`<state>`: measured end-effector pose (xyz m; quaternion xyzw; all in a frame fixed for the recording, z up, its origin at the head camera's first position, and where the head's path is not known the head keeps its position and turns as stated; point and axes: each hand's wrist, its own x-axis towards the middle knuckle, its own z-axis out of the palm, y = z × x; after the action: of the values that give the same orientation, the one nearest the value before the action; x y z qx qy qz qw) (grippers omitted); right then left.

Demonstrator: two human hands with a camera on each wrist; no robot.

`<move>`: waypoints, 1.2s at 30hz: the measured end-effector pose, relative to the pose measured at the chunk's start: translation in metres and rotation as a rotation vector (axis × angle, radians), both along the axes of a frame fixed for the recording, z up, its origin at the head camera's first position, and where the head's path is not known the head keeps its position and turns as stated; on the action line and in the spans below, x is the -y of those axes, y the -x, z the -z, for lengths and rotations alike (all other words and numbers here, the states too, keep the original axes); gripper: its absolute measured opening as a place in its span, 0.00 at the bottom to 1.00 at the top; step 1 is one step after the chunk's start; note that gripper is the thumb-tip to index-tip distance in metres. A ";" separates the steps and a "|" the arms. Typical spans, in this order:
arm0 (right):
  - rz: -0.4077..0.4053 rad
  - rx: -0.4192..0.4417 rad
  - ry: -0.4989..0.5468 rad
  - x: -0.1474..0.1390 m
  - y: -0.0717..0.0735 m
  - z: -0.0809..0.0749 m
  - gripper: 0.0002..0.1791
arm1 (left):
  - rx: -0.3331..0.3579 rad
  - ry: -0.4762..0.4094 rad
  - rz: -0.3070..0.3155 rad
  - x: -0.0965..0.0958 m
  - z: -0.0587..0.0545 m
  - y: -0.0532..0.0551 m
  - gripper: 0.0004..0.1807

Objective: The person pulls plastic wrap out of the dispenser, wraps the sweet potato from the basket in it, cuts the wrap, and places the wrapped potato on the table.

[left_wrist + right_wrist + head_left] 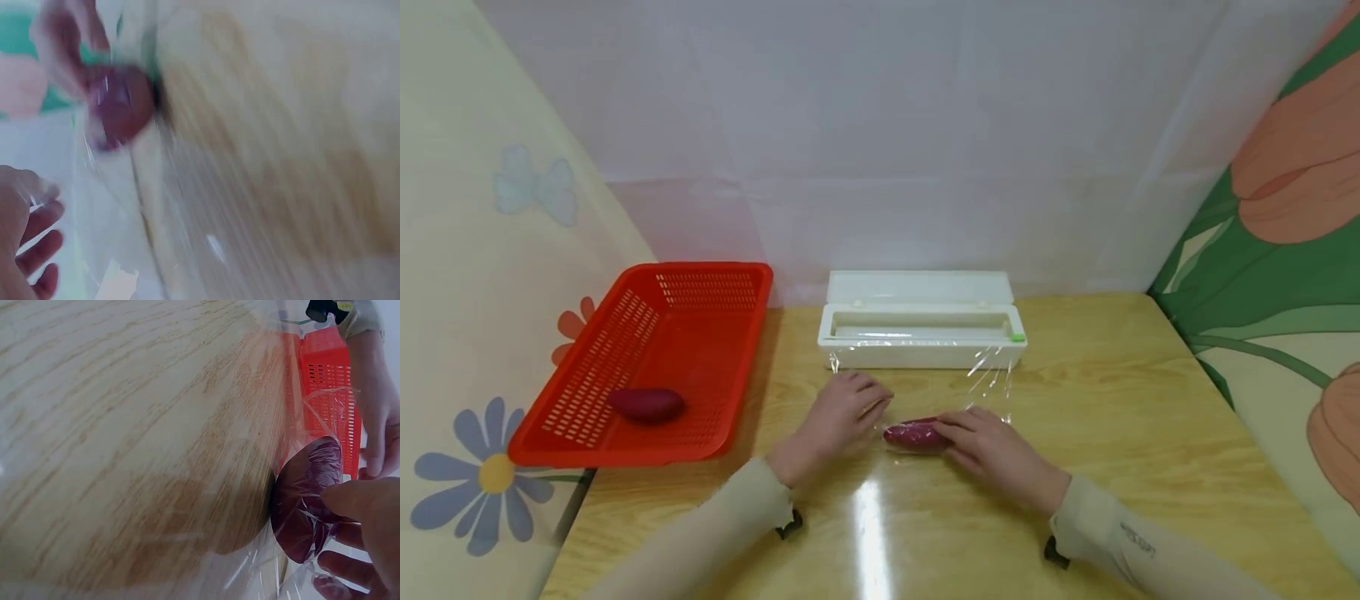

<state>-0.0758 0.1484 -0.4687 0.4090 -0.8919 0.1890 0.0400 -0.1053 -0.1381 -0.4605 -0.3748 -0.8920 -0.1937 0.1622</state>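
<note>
A purple sweet potato (pixel 916 435) lies on the table under clear plastic wrap (pixel 981 383), which runs back to a white film dispenser (pixel 917 357). My right hand (pixel 992 450) grips the sweet potato's right end; in the right wrist view its thumb presses the wrapped skin (pixel 303 500). Just left of the sweet potato is my left hand (pixel 838 421), apart from it. The left wrist view shows that hand (pixel 25 237) with loosely bent, parted fingers and film glinting by one fingertip. A second purple sweet potato (pixel 647 405) rests in the red basket (pixel 747 367).
Behind the hands the dispenser's lid (pixel 919 287) stands raised, with a small green piece (pixel 1017 338) at the box's right end. The red basket occupies the table's left side. A pale cloth wall (pixel 925 150) borders the wooden table (pixel 1120 400) at the back.
</note>
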 end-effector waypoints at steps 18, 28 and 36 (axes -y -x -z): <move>-0.024 0.025 0.057 0.001 0.017 0.005 0.32 | 0.127 0.058 0.047 -0.023 0.021 -0.016 0.26; -0.017 0.071 0.047 -0.007 0.031 0.006 0.34 | 0.211 0.059 0.062 -0.022 0.022 -0.005 0.28; -0.036 -0.057 -0.070 -0.015 0.041 0.001 0.30 | 0.270 0.063 0.060 -0.021 0.020 0.000 0.27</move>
<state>-0.1171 0.1636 -0.4696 0.4314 -0.8889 0.1465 0.0474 -0.1057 -0.1170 -0.4801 -0.3767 -0.8998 -0.2189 0.0232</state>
